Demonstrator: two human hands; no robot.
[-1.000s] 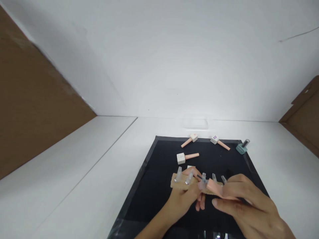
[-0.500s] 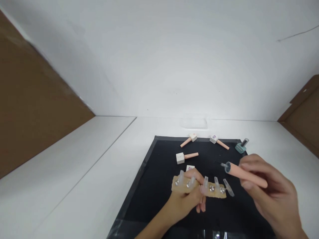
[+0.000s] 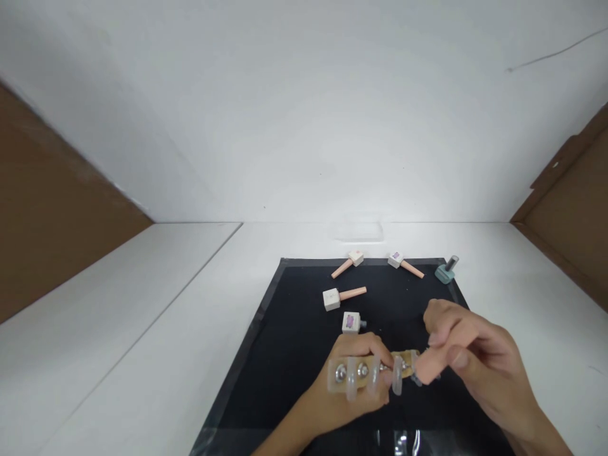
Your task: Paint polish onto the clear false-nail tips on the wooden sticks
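My left hand [image 3: 344, 377] grips a tan strip [image 3: 399, 356] with silver studs and several clear false nails [image 3: 351, 379] standing on it. Closed round a peach nail polish cap [image 3: 444, 354], my right hand [image 3: 489, 367] holds its open end down at the strip's right end. The brush is hidden there, so I cannot tell whether it touches a nail. Just beyond my left hand lies a white polish bottle [image 3: 351, 322] with a purple label, its neck uncapped.
On the black mat [image 3: 294, 335] lie capped white bottles with peach caps: one at left [image 3: 331, 299], one at the back [image 3: 356, 257], one further right [image 3: 396, 259]. A teal bottle [image 3: 445, 273] stands at the mat's back right corner. Behind is a clear tray [image 3: 360, 232].
My right hand has brought the cap left and down to the strip's right end. The strip has tilted in my left hand, and the uncapped bottle shows more fully. The whole view has shifted slightly.
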